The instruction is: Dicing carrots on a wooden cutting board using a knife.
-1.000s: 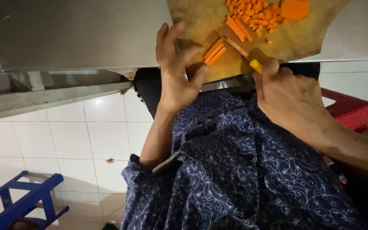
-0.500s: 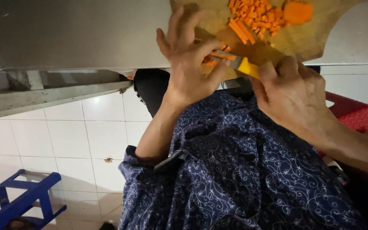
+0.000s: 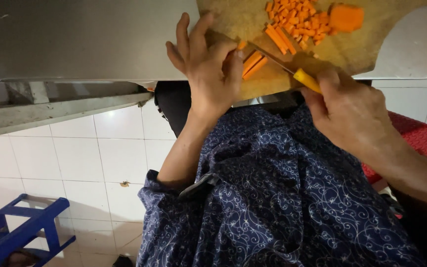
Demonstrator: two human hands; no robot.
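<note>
The step in hand looks like dicing: the left hand (image 3: 208,74) lies with fingers curled and spread over a small bundle of carrot sticks (image 3: 253,63) near the close edge of the wooden cutting board (image 3: 357,49), pinning them flat, while the right hand (image 3: 349,111) is closed round the yellow handle of a knife (image 3: 292,69) whose thin blade runs leftward to the sticks, its edge seemingly resting on or just above them. The next move, as I judge it, calls for a straight downward cut across the sticks just beyond the left fingertips, with those tips tucked back from the blade. Farther across the board sits a loose heap of diced carrot (image 3: 297,22), small rough cubes of bright orange, with a few longer sticks at its near side and a thicker uncut carrot chunk (image 3: 346,17) to the right. The board is worn, pale brown and rounded at its edge, and it rests on a dull grey metal table (image 3: 85,39). Below are glossy white floor tiles (image 3: 95,153), a blue plastic stool (image 3: 21,232) at the left and a red stool (image 3: 416,138) at the right.
</note>
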